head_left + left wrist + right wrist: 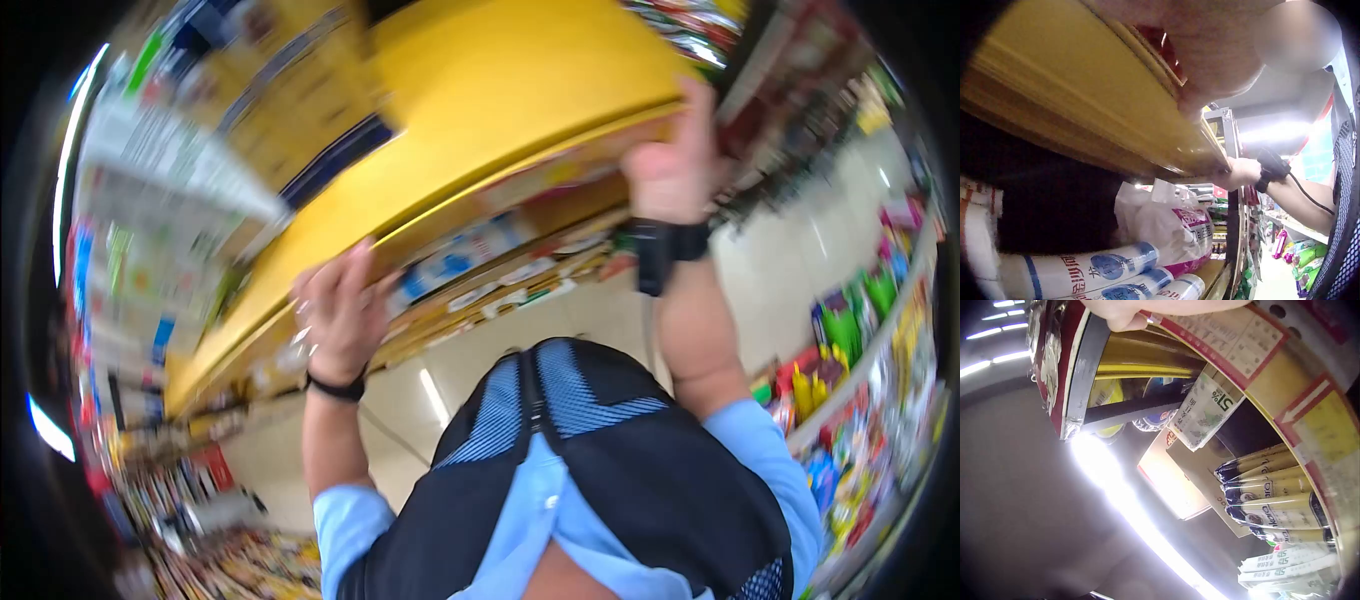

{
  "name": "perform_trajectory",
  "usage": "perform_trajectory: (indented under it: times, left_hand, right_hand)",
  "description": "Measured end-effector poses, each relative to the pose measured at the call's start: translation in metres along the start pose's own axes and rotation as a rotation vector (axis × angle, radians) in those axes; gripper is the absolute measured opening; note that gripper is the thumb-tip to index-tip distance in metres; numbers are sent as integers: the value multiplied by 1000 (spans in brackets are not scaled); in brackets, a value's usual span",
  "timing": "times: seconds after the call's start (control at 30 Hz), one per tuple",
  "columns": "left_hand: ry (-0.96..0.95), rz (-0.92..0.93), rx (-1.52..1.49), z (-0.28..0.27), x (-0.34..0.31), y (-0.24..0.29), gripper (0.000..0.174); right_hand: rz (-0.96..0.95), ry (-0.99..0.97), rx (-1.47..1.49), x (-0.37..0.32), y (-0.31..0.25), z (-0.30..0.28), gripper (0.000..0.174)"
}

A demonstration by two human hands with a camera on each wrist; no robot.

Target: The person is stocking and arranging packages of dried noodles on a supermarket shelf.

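A yellow shelf board (480,110) crosses the upper head view, blurred. My left hand (345,310) is at its front edge, fingers spread and slightly bent, holding no loose item. In the left wrist view, the left hand (1216,50) lies against the yellow shelf front (1104,100). At the board's right end, my right hand (680,160) grips the edge, thumb up; its other fingers are mostly hidden. The left wrist view shows that right hand (1241,174) at the far corner. Along the label strip (1229,347) in the right wrist view lies part of the right hand (1166,309).
Yellow packs (300,100) and white packs (150,230) stand on the board's left side. White rolls with blue print (1107,265) and a white bag (1166,225) lie below it. Wrapped noodle packs (1272,500) show behind the strip. Colourful goods (850,320) line the right side.
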State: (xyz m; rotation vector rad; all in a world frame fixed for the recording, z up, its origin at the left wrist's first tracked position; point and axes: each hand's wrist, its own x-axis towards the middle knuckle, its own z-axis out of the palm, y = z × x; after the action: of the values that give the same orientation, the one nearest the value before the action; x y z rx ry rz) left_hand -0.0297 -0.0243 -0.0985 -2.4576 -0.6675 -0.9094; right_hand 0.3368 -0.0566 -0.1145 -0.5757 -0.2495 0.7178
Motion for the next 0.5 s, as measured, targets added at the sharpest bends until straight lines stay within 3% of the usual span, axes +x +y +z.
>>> perform_trajectory:
  times: [0.03, 0.1, 0.17, 0.2, 0.27, 0.33, 0.37, 0.5]
  left_hand:
    - [8, -1, -4, 1, 2, 1, 52]
    - [17, 14, -15, -1, 7, 1, 49]
    - [40, -4, -46, 0, 2, 0, 53]
    - [55, -6, -74, 3, 2, 0, 55]
    - [72, 20, -45, 8, -1, 0, 56]
    - [74, 48, 29, 2, -13, -10, 60]
    - [81, 69, 63, -1, -18, -15, 65]
    - [55, -209, 149, -46, -72, -48, 68]
  right_hand:
    - [-2, -52, -73, -4, -4, 3, 35]
    - [96, 131, -65, 19, -4, -3, 33]
    - [88, 157, -32, 43, -3, -18, 35]
    - [-17, 89, -143, 57, 1, -50, 37]
    - [-90, 123, -243, 38, 0, -32, 41]
    - [81, 129, -177, 17, -7, -9, 45]
    - [73, 82, -202, 40, -8, -33, 48]
    - [-131, -17, -487, 104, -9, -108, 54]
